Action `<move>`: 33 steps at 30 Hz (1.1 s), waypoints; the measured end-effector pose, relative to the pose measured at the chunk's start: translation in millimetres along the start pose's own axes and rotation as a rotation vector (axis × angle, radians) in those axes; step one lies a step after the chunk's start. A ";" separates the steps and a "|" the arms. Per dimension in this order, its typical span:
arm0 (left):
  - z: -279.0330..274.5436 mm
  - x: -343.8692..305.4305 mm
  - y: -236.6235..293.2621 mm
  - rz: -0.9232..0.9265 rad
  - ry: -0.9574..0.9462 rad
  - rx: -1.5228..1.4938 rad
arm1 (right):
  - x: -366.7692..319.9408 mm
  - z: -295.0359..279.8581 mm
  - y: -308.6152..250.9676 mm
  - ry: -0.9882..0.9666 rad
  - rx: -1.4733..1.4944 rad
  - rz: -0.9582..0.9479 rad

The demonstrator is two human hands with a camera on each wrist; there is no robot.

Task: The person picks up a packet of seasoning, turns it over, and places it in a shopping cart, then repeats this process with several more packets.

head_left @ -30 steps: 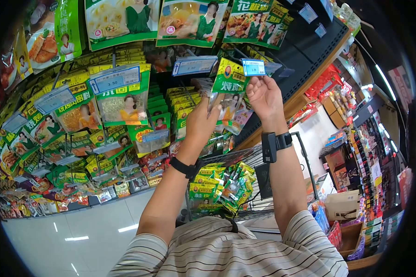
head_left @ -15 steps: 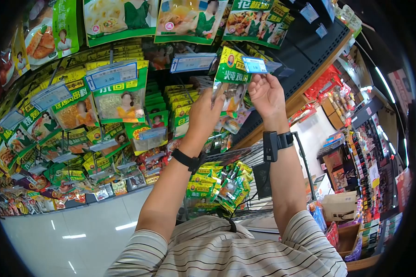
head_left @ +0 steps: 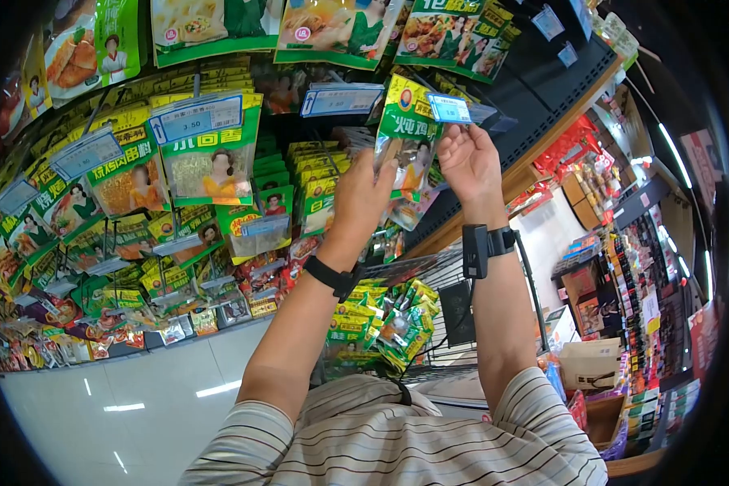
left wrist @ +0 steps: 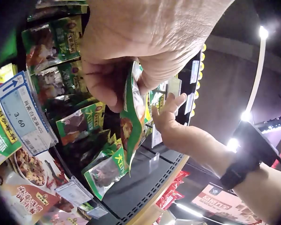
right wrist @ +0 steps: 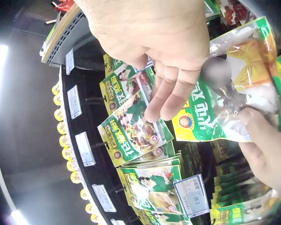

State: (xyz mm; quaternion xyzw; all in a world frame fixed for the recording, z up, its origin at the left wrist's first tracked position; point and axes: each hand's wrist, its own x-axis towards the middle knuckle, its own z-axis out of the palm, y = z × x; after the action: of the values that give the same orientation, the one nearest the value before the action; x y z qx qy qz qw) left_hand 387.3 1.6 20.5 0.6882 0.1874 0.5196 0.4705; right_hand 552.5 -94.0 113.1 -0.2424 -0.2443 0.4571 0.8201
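Observation:
In the head view my left hand (head_left: 360, 190) grips the lower left side of a green and yellow seasoning packet (head_left: 405, 134) with a clear window. The thumb lies across the packet's front in the right wrist view, while the left wrist view shows the packet (left wrist: 132, 124) edge-on below the fingers. My right hand (head_left: 471, 166) is beside it, palm turned up, thumb and index finger at the lower edge of a blue and white price tag (head_left: 449, 108). This tag overlaps the packet's upper right corner. In the right wrist view the other fingers (right wrist: 166, 101) bend loosely.
Rows of hanging seasoning packets (head_left: 211, 154) and price tags (head_left: 194, 121) fill the rack on the left. Below my arms stands a wire cart (head_left: 454, 348) holding several packets (head_left: 381, 324). A dark shelf panel (head_left: 535, 73) with a wooden edge (head_left: 535, 162) runs on the right.
The packet has been raised slightly and now stands more upright beside the price tag. My left hand keeps its grip, and my right hand stays at the tag.

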 end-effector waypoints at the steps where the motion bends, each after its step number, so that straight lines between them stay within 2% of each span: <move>1: 0.3 0.3 1.5 -0.022 -0.008 0.016 | 1.7 0.1 -0.7 -0.012 0.011 0.007; 4: 3.5 1.7 1.2 -0.030 0.009 0.036 | 1.6 2.3 0.4 -0.069 0.047 0.031; 10: 8.2 -1.2 -3.2 -0.023 0.027 0.019 | 6.8 5.0 -0.2 -0.048 0.085 0.046; 18: 7.1 -7.0 0.9 -0.039 0.024 -0.046 | 15.4 -7.2 1.6 -0.073 0.042 0.103; 25: 9.3 -13.3 -3.9 -0.016 0.047 -0.116 | 16.3 4.9 2.9 -0.110 -0.028 0.105; 33: -1.3 -17.6 6.3 -0.068 -0.022 -0.065 | 18.6 -4.0 -0.1 -0.019 -0.180 0.050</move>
State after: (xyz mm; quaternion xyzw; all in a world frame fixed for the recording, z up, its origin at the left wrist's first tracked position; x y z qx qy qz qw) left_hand 377.9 -14.0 16.3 0.6714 0.1887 0.5016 0.5119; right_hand 563.7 -78.5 113.5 -0.3168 -0.2860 0.4558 0.7811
